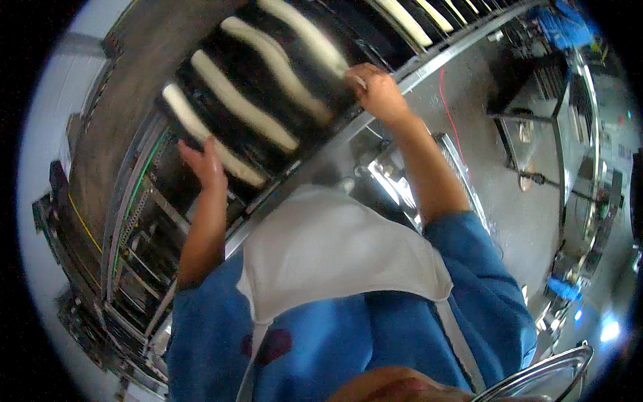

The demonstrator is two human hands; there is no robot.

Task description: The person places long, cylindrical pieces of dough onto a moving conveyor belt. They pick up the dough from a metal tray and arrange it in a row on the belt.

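Note:
Several long pale dough strips lie side by side in a dark baking pan point(241, 118) with channels before me. My left hand point(203, 163) is at the pan's left end, fingers apart, with the thumb against the leftmost dough strip point(188, 113). At the near edge toward the right, my right hand point(377, 93) has its fingers curled around the near end of another dough strip point(306, 35). Between them lie a straight dough strip point(241, 103) and a bent dough strip point(274, 63). Motion blur softens the pan and strips.
A metal rail point(346, 133) runs along the pan's near side. Beyond it, more dough strips point(402, 20) lie farther right. Left of me stands a conveyor frame point(133, 221) with a green edge. A metal table point(532, 120) and a red line point(447, 105) on the floor are at right.

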